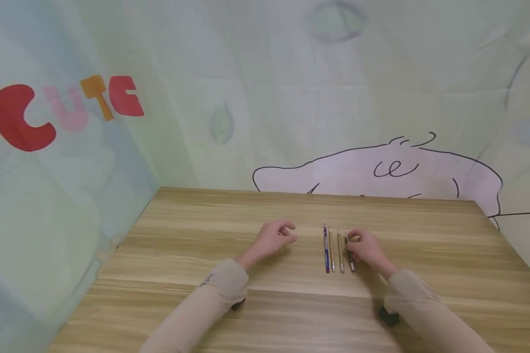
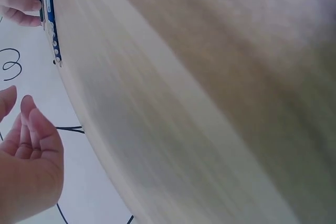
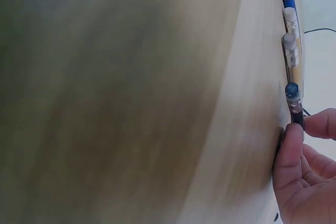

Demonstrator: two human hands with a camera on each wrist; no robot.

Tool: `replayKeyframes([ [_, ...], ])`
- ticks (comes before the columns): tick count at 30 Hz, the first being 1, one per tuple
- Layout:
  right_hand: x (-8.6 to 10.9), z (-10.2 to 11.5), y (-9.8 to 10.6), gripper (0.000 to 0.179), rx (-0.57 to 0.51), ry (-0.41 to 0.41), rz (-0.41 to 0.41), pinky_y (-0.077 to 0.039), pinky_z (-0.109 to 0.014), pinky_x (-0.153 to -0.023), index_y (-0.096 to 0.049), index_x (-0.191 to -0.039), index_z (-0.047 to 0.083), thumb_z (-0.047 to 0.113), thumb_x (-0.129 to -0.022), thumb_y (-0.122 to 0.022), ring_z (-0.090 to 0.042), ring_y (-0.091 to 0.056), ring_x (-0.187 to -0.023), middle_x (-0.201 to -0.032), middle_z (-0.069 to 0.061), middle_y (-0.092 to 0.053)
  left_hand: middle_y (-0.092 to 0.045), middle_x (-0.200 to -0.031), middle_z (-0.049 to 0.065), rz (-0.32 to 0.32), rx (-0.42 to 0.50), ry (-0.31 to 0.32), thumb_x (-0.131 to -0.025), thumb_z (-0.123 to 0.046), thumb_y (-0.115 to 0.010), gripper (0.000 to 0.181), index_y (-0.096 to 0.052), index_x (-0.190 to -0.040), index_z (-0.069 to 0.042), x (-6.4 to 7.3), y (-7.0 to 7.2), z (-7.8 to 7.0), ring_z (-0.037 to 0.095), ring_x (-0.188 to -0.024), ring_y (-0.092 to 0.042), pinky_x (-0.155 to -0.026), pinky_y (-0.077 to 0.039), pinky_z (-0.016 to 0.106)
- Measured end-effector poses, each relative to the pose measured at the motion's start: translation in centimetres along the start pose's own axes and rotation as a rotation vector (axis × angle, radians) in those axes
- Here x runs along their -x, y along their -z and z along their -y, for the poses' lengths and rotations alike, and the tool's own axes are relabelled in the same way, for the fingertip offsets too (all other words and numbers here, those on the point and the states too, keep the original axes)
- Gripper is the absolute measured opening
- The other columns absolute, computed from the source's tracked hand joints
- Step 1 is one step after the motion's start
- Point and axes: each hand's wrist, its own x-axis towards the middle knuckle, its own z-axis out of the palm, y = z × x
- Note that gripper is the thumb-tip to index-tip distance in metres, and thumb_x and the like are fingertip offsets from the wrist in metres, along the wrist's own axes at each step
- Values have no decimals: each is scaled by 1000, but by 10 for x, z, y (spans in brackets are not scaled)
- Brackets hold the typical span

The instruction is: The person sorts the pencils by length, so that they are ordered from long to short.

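A blue patterned pencil (image 1: 327, 251), two tan pencils (image 1: 340, 255) and a dark pencil (image 1: 351, 260) lie side by side on the wooden table, roughly parallel, eraser ends toward me. At the right end of this row, my right hand (image 1: 365, 247) pinches the dark pencil between thumb and fingers. The right wrist view shows the dark pencil's blue-grey eraser (image 3: 292, 89) sticking out past the fingertips. To the left of the row is my left hand (image 1: 274, 239), its fingers loosely bent around nothing, apart from the blue pencil.
The wooden table (image 1: 194, 235) reaches back to a printed cloth backdrop (image 1: 229, 63) with a cartoon outline behind the pencils. Red, pink and orange letters (image 1: 22, 117) show on the left side. Dark straps (image 1: 387, 316) sit under both sleeves.
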Motion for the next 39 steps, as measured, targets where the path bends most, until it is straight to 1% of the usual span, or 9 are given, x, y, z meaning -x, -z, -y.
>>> replayKeyframes([
  [5,-2,1,-2,35,50,-11,-8,-43,-22,-43,-49,-110,-8,0,-77,-55,-10,-47,-47,-63,-6,-53,-62,-82,6,12,-1,5,-82,-18,-61,30,-57,-108,-4,1,0,3,11,-62,-53,-51,-46,23],
  [12,-3,2,-3,33,89,-19,-10,-44,-22,-44,-50,-108,-8,0,-77,-56,-10,-47,-48,-67,-8,-55,-62,-83,5,13,14,17,-82,-18,-61,30,-57,-109,-5,2,0,5,12,-63,-53,-51,-46,24],
  [15,-3,2,-3,32,90,-13,-9,-44,-22,-44,-50,-107,-9,0,-77,-57,-10,-47,-49,-69,-9,-56,-62,-84,5,13,23,26,-82,-18,-61,31,-57,-110,-5,3,2,5,13,-64,-54,-51,-46,24],
  [22,-1,1,-3,30,88,22,-16,-44,-23,-43,-51,-105,-11,-1,-76,-57,-11,-47,-48,-68,-11,-57,-64,-86,8,1,30,1,-81,-16,-62,31,-57,-109,-2,9,7,4,13,-66,-55,-53,-47,23],
  [29,0,3,-2,31,74,5,-18,-45,-23,-45,-51,-105,-10,0,-77,-57,-12,-49,-51,-77,-16,-60,-64,-86,9,-9,26,12,-82,-15,-61,30,-57,-108,-1,11,9,6,12,-67,-55,-53,-46,23],
  [32,0,1,-1,30,71,12,-8,-45,-23,-45,-51,-105,-10,1,-78,-57,-13,-50,-51,-77,-16,-59,-64,-87,10,-11,27,13,-82,-15,-61,30,-57,-108,-1,11,10,7,12,-66,-55,-52,-47,23],
  [36,2,1,0,29,69,45,4,-45,-24,-45,-50,-103,-12,1,-78,-57,-13,-50,-51,-74,-15,-58,-63,-88,9,-16,16,26,-82,-17,-61,31,-56,-109,-2,12,11,10,12,-67,-56,-53,-47,23],
  [39,2,1,0,28,63,45,-3,-46,-24,-45,-51,-102,-11,1,-78,-57,-13,-50,-50,-71,-14,-58,-63,-88,8,-20,11,37,-83,-18,-61,32,-56,-110,-3,12,13,11,13,-68,-56,-54,-47,23],
])
